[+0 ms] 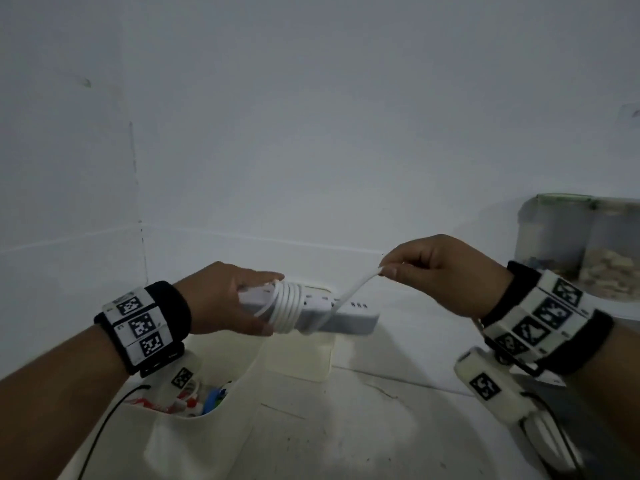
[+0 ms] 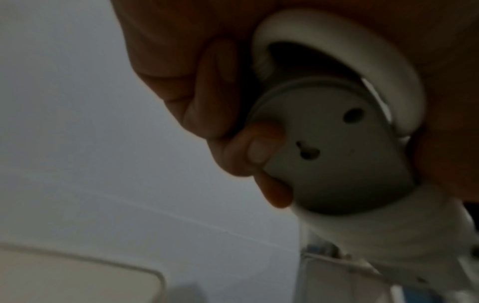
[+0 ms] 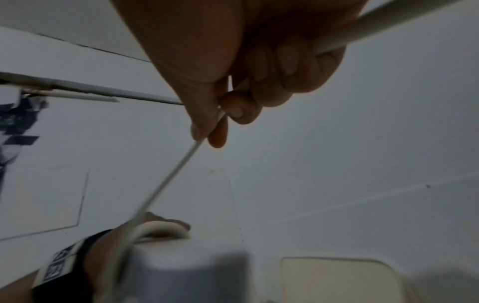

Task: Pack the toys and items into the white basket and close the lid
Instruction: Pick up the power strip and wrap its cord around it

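— So, left hand (image 1: 225, 299)?
— Wrapped round the power strip (image 1: 346, 315), held up over the basket (image 1: 207, 420) by the floor's far wall.
— Right hand (image 1: 440, 271)?
— Pinching the cord (image 1: 349, 294), pulled tight. Rest of it looped round the strip.
— Inside the basket?
— Toys (image 1: 194, 400), down at the near left.

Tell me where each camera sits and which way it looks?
Head: on the person's head, looking forward and down at both hands, the power strip and the white basket.
Left wrist: under the left hand, looking along its fingers at the strip's back.
Right wrist: under the right hand, looking along the cord it pinches.
Shared: all three show strip and cord.
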Available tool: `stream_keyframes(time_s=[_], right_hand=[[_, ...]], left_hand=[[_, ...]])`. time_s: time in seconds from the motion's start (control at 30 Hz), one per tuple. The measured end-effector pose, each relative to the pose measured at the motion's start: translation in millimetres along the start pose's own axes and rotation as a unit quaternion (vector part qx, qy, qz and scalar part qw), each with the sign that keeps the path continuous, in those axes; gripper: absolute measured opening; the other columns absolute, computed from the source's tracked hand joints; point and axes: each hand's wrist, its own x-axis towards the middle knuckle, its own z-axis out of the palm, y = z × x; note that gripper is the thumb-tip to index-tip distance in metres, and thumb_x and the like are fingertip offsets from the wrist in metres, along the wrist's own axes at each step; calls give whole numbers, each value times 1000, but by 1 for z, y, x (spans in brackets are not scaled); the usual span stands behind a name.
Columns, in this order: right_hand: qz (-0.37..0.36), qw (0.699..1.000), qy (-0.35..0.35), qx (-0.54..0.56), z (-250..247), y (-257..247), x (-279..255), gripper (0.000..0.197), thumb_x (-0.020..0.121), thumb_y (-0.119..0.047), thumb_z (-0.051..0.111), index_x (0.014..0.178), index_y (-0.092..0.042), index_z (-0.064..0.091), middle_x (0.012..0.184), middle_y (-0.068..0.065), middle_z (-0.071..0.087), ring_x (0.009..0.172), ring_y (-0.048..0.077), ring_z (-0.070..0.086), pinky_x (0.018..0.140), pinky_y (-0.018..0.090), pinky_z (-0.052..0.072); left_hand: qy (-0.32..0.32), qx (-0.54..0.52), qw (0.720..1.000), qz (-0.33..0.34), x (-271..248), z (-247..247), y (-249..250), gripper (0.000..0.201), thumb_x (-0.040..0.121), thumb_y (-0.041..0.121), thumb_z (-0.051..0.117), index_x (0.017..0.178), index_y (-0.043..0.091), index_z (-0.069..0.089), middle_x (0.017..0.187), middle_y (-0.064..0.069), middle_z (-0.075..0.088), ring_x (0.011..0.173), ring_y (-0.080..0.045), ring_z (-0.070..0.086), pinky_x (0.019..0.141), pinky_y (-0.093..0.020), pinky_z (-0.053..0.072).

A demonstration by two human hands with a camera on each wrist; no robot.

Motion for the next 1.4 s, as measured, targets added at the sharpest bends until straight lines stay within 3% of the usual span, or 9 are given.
stream_keyframes(time_s=[0.13, 0.27, 0.43, 0.53, 0.67, 0.87, 1.07, 1.27, 1.4], right_hand=[[2, 999, -15, 35, 2, 19, 10, 34, 78, -64, 66, 88, -34, 77, 88, 9, 76, 83, 35, 69, 83, 51, 56], [36, 984, -38, 173, 36, 43, 7, 10, 92, -22, 71, 87, -19, 78, 73, -10, 74, 66, -2, 62, 64, 16, 50], [123, 954, -53, 267, 96, 42, -15, 28, 100, -27, 56, 78, -27, 73, 63, 8, 50, 51, 16, 48, 55, 35, 45], [194, 903, -77, 375, 131, 22, -33, 25, 104, -28, 49, 122, -34, 66, 65, 5, 50, 50, 16, 48, 53, 32, 51], [296, 811, -163, 477, 152, -3, -56, 23, 101, -16, 53, 123, -20, 61, 64, 6, 53, 51, 17, 47, 57, 36, 55], [226, 930, -143, 253, 101, -7, -35, 28, 100, -20, 57, 105, 7, 64, 64, 4, 54, 45, 13, 44, 43, 25, 42], [-68, 980, -133, -134, 37, 22, -7, 19, 102, -28, 54, 101, -22, 72, 68, -30, 61, 65, -7, 58, 64, 10, 40], [-81, 993, -71, 52, 25, 37, 4, 16, 96, -18, 66, 105, -26, 76, 81, -15, 71, 70, 3, 66, 65, 16, 48], [-9, 965, -58, 257, 43, 45, 2, 7, 84, -20, 78, 89, -26, 78, 69, 1, 66, 63, 16, 60, 51, 28, 47]], left_hand=[[-104, -144, 981, 79, -10, 1, 1, 71, 65, 43, 86, 130, 47, 58, 119, 17, 70, 105, -8, 68, 93, -39, 56], [-114, -314, 935, 121, -11, 12, -2, 61, 68, 39, 87, 122, 18, 70, 101, -10, 75, 83, -34, 70, 73, -42, 58], [-55, -517, 851, 71, -6, 34, 3, 60, 59, 39, 92, 109, 10, 74, 72, -16, 62, 54, -21, 43, 51, -27, 37], [20, -480, 877, 18, -4, 43, 15, 49, 62, 36, 87, 109, 29, 76, 74, -10, 66, 57, -23, 42, 53, -30, 35], [171, -315, 933, -23, 5, 47, 13, 41, 65, 48, 85, 98, 63, 67, 96, 8, 76, 72, -10, 66, 67, -27, 54], [106, -52, 990, -78, 2, 54, -14, 108, 52, 86, 64, 146, 39, 42, 123, 18, 64, 99, -4, 63, 88, -24, 55], [17, -64, 997, -42, -8, 32, -26, 86, 53, 79, 72, 132, 54, 49, 110, 22, 69, 88, 2, 66, 81, -20, 57], [-95, -232, 967, 36, -18, 27, -25, 48, 73, 35, 85, 118, 42, 69, 108, 14, 75, 93, -5, 72, 85, -21, 56], [-148, -401, 903, 42, -20, 45, -27, 57, 67, 40, 87, 108, 4, 73, 77, -8, 72, 53, -21, 58, 52, -28, 51]])
